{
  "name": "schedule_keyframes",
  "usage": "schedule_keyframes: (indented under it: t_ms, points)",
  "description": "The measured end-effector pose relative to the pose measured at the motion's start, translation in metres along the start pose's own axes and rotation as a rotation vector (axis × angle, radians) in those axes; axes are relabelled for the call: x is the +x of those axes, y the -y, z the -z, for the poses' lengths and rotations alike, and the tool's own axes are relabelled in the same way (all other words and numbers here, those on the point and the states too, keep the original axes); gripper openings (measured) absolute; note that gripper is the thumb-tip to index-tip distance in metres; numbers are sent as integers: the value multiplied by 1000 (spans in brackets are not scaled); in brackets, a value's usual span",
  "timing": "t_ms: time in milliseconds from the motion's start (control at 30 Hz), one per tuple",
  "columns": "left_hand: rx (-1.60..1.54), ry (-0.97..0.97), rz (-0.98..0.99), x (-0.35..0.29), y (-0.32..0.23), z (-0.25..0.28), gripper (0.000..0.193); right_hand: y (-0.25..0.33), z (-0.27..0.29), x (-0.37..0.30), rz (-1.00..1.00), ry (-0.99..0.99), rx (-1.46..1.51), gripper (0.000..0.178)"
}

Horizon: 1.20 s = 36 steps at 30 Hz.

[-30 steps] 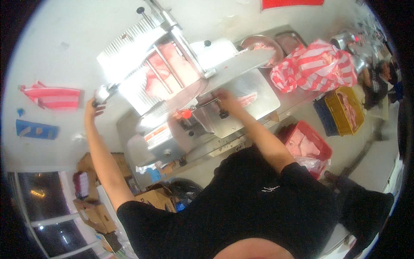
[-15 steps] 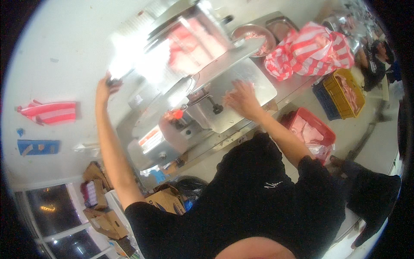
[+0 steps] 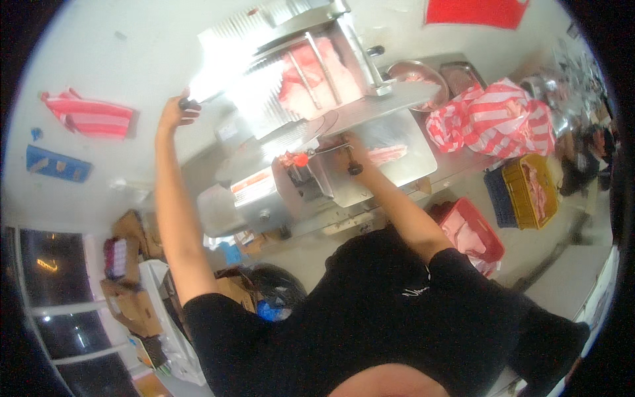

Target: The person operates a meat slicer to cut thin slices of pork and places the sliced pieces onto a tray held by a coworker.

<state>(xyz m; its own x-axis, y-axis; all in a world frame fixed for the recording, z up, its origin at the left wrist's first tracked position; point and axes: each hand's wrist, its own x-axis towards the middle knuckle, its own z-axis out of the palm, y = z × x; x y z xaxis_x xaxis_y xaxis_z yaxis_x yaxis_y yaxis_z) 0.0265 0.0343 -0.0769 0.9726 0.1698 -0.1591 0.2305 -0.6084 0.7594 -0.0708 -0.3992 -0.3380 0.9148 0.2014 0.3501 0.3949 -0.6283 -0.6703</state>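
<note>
A silver meat slicer [image 3: 264, 198] stands in front of me, with a slab of pale pink meat [image 3: 324, 83] on its ribbed carriage. My left hand [image 3: 173, 114] is closed round the black knob [image 3: 189, 104] of the carriage handle, at the slicer's upper left. Below the blade, my right hand [image 3: 352, 147] reaches in over a metal tray [image 3: 413, 135], and its fingers are largely hidden by slicer parts and a black adjusting knob [image 3: 355, 169]. A thin strip of sliced meat [image 3: 389, 155] lies on that tray, right of my right hand.
Right of the slicer are a steel bowl [image 3: 436, 99] with meat bits and a red-and-white striped bag [image 3: 496, 122]. Lower down stand a red crate [image 3: 493, 241] and a yellow crate [image 3: 522, 192], both holding meat. Cardboard boxes [image 3: 129, 308] are stacked at lower left.
My right hand has moved left from the open tray to beneath the blade, uncovering the meat strip. My left hand stays on the handle. The whole view has shifted.
</note>
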Motion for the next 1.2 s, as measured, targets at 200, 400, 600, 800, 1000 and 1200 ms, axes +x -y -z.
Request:
schedule_keyframes:
  t_ms: [200,400,600,800,1000,1200]
  points:
    - [-14,38,34,-6,64,71,53,-56,58,-37,-351,165,446,18]
    - [-78,72,99,-16,105,115,50,-55,134,-68,-614,-63,1283,12]
    - [6,-75,-67,-10,65,64,75,-81,154,-102,-719,-340,1199,16]
    - [162,-136,-548,-12,-42,-67,67,-78,149,-95,-664,-246,1042,5]
    - [451,-241,-688,-26,-105,-116,55,-103,157,-109,-638,-92,690,9]
    - [485,-470,-626,-34,-26,-56,50,-77,180,-123,-620,243,686,10]
